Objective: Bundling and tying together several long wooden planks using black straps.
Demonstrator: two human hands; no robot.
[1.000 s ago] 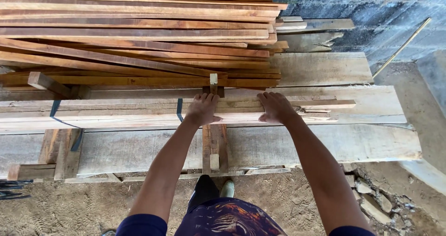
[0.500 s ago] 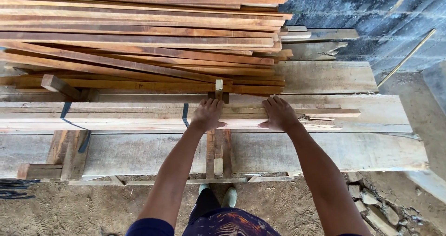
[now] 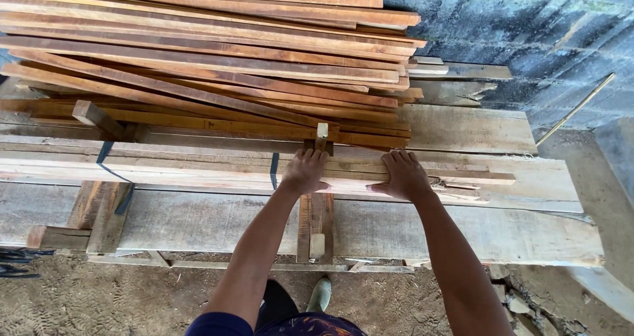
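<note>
Left hand (image 3: 305,171) and right hand (image 3: 403,175) lie palm down, fingers extended and close together, flat on top of a strapped bundle of pale boards (image 3: 198,167); neither hand closes around anything. The bundle runs crosswise beneath both palms, bound by dark straps (image 3: 273,171) just left of the left hand. Beyond the fingertips sits a stack of reddish planks (image 3: 211,65), loosely piled. Under the bundle, wide grey slabs (image 3: 462,224) rest on timber supports (image 3: 316,224). Below the wrists is a dirt floor (image 3: 132,299); to the right, rubble (image 3: 528,303). A dark block wall (image 3: 528,32) stands beyond the right hand.
</note>
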